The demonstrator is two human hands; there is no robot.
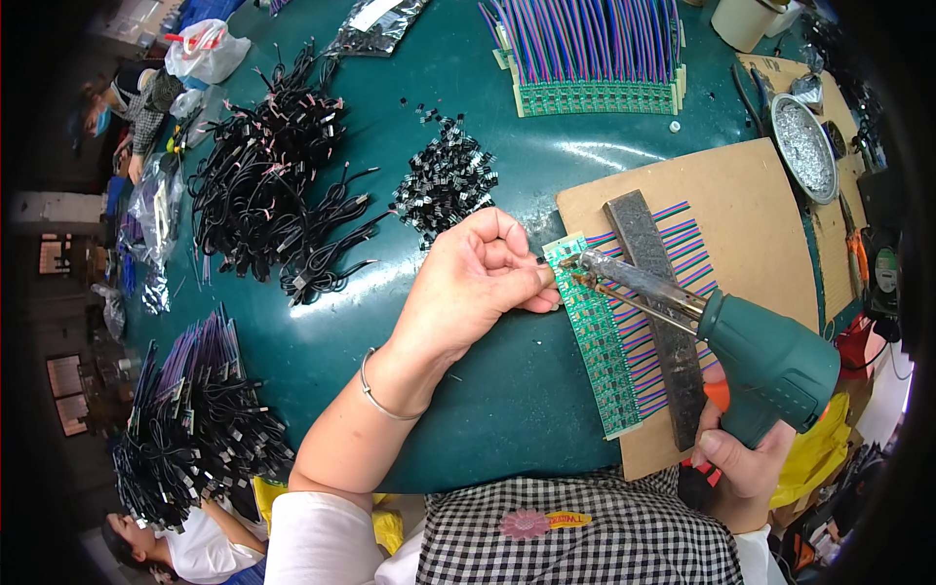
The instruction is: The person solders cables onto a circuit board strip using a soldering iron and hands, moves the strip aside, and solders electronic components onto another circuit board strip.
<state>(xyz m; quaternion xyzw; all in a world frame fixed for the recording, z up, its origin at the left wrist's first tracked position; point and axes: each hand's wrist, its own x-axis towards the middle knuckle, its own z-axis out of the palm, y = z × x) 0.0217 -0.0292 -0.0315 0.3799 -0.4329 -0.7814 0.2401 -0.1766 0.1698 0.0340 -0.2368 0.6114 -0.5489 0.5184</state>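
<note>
My left hand (478,278) is closed in a pinch at the far end of a green circuit board panel (597,341). A small black connector (542,260) shows at its fingertips. My right hand (743,453) grips the handle of a green soldering gun (765,361), whose tip touches or hovers just over the panel's far end; I cannot tell which. Striped coloured wires (687,244) run from the panel's right side, under a dark metal bar (651,283) lying across them. The panel's right part rests on a brown cardboard sheet (760,224).
Left of the board lie a heap of small black connectors (447,180) and black cable bundles (268,166). Another wired board panel (595,97) lies at the far side. A metal dish (803,146) and pliers (856,253) are at right. Other people are at left.
</note>
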